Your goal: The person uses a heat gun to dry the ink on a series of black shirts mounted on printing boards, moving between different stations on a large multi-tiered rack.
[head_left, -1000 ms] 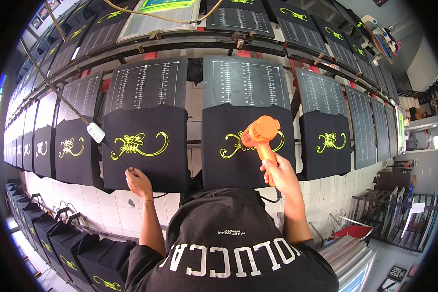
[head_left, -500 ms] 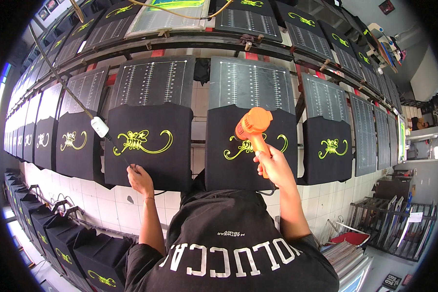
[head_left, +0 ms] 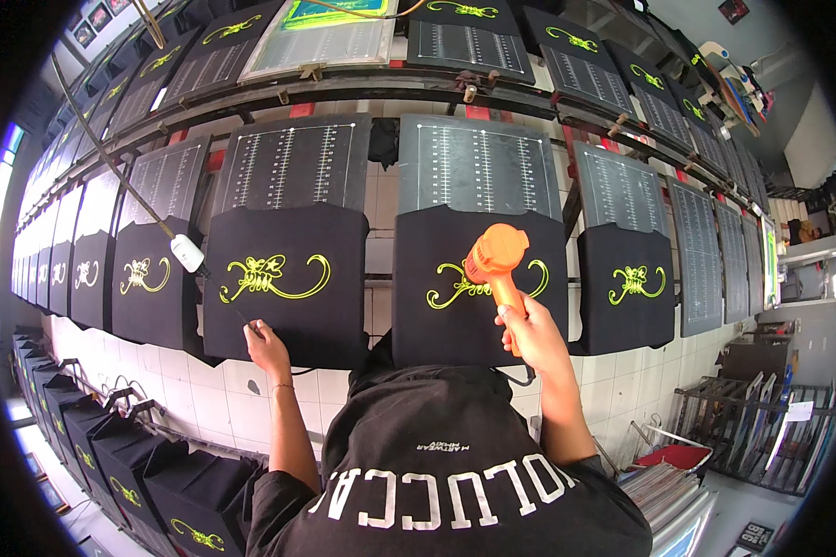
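Observation:
My right hand (head_left: 537, 336) is wrapped round the handle of an orange heat gun (head_left: 498, 258). Its head hovers over the black shirt (head_left: 478, 339) in front of me, covering the middle of a neon-yellow line print. Fingers pinched, my left hand (head_left: 267, 348) is at the lower part of another black shirt (head_left: 330, 325), below its neon print (head_left: 267, 277). It seems to hold a thin dark cord that runs up to a white socket connector (head_left: 188, 252) hanging on a cable. The cord is hard to see against the black cloth.
Shirts lie on rows of dark printing boards (head_left: 293, 162) with white ruler marks. A framed screen (head_left: 320, 46) with neon ink rests on the far row. Behind on the left stand more shirt-covered boards (head_left: 195, 487); a black rack (head_left: 752, 432) is at right.
My right hand and the heat gun have shifted slightly down and to the right. My left hand has dropped a little, and the white connector hangs slightly lower and further left.

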Tool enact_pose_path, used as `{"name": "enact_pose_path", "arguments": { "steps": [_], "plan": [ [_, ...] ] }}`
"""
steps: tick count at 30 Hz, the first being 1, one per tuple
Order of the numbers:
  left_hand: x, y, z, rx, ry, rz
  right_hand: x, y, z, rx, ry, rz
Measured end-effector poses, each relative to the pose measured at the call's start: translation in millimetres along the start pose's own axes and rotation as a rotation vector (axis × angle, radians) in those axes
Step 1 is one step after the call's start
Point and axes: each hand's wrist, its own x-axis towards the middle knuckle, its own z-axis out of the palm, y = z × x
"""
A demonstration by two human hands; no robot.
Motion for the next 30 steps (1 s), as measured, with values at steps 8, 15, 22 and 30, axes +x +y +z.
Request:
{"name": "enact_pose_path", "arguments": {
  "steps": [8, 15, 22, 30],
  "plan": [
    [-3.6, 4.5, 7.3, 0.237, 0.084, 0.098, -13.7, 12.6, -9.8, 0.064, -0.060, 0.000],
    [-4.9, 2.9, 9.5, 0.299, 0.118, 0.117, -18.3, 15.8, -10.4, 0.096, -0.205, 0.061],
    [-7.9, 12.0, 9.5, 0.311, 0.093, 0.100, -20.5, 13.7, -2.8, 0.049, -0.296, 0.040],
    [-1.4, -11.5, 7.1, 0.132, 0.098, 0.108, -7.5, 6.5, 12.5, 0.033, -0.289, 0.038]
  ]
}}
